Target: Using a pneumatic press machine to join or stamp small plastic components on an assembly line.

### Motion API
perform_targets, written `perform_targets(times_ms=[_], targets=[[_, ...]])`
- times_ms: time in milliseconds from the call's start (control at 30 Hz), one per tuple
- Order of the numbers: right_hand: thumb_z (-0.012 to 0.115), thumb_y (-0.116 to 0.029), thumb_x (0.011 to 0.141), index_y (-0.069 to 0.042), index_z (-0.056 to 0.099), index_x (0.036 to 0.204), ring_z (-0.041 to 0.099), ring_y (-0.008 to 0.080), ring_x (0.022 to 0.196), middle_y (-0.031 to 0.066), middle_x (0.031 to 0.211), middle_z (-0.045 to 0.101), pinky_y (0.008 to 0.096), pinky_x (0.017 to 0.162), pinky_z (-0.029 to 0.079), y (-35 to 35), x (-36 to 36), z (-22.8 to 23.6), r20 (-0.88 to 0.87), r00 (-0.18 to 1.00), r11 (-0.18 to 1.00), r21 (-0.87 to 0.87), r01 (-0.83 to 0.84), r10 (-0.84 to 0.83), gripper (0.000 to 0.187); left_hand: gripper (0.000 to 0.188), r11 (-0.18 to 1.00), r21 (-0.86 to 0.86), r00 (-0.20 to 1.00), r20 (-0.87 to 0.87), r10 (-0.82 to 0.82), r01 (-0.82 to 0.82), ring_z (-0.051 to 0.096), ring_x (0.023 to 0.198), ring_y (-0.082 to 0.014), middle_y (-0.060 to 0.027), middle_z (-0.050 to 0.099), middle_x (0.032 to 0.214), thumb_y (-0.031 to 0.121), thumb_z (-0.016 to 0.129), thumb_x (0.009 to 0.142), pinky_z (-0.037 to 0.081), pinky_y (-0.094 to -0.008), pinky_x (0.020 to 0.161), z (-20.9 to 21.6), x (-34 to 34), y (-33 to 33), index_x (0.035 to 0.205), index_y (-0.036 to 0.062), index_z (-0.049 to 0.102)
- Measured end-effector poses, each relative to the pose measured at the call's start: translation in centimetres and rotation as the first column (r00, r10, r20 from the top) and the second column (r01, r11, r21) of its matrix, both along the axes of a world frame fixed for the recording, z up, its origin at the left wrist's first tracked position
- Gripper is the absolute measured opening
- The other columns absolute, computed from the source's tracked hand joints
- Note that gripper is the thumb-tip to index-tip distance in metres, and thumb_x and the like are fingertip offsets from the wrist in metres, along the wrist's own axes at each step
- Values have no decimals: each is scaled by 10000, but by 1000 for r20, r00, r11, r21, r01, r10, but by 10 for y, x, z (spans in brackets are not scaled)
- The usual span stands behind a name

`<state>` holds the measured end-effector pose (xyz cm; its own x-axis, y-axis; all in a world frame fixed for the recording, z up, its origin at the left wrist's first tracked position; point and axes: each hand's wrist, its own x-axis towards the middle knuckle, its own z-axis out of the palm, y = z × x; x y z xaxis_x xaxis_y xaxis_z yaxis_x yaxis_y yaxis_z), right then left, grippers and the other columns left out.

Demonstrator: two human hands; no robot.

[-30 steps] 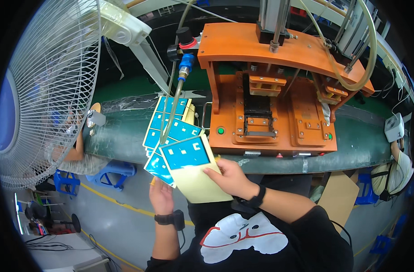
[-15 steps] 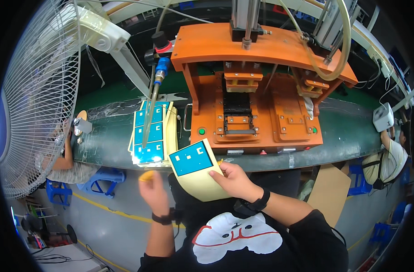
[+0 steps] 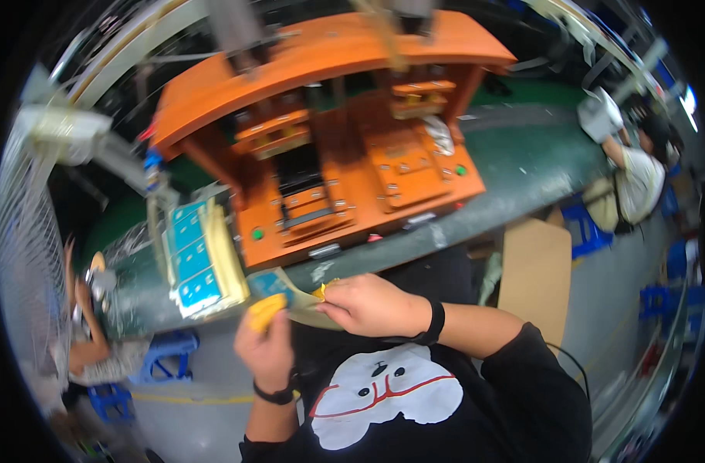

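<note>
Tilted blue-and-cream sheet (image 3: 297, 297), partly hidden

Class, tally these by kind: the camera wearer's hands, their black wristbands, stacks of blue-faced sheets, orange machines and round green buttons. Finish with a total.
Hands: 2 (left hand, right hand)
Black wristbands: 2
Stack of blue-faced sheets: 1
Orange machine: 1
Green buttons: 2
Total: 8

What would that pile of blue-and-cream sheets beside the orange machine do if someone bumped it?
The pile would probably slip into loose layers, since its edges look uneven and nothing visible binds it. Its blue faces look glossy, so they may be a bit slippery. It seems unlikely to tip or roll, as it lies flat.
</note>
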<state>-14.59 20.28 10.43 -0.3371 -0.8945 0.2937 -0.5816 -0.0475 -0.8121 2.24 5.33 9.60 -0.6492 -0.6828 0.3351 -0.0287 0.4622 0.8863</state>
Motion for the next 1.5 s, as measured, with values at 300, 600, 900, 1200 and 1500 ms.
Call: perform_targets(times_ms=[300,600,900,1200,1500], targets=[[609,-231,1055,-15,683,1177,693,162,808,25,878,727,336,705,554,232,-79,-109,821,173,515,165,841,-545,259,266,812,400,792,-598,-121,426,617,1188,-296,-192,661,1253,156,600,1045,447,-459,1084,-8,8,-30,1223,-30,669],[513,-147,992,-120,506,848,399,90,463,-17,611,417,246,425,324,385,77,-359,698,-695,420,690,589,-173,146,268,865,-113,868,165,-469,489,583,1210,-270,-152,625,1278,-19,689,920,416,-367,1083,-12,-37,7,1184,-46,646],[486,-69,937,-45,458,951,404,170,510,83,689,402,261,462,384,379,88,-386,679,-730,273,688,672,85,39,247,920,-33,911,156,-382,392,612,1155,-300,-166,647,1234,29,728,914,446,-374,1049,-18,-31,17,1143,-37,663],[558,-207,1014,-71,500,935,490,157,526,70,709,491,281,470,449,410,107,-426,589,-752,70,772,632,296,167,246,921,-12,899,224,-377,389,622,1134,-297,-168,657,1219,4,703,911,448,-368,1042,-28,-32,13,1150,-42,661],[478,-422,1067,108,568,1164,708,420,563,254,799,670,528,473,621,384,48,-331,137,-555,-49,950,307,-820,546,272,910,-152,904,259,-339,385,600,1177,-266,-152,640,1252,-16,692,914,430,-364,1068,-27,-31,-9,1183,-35,655]])
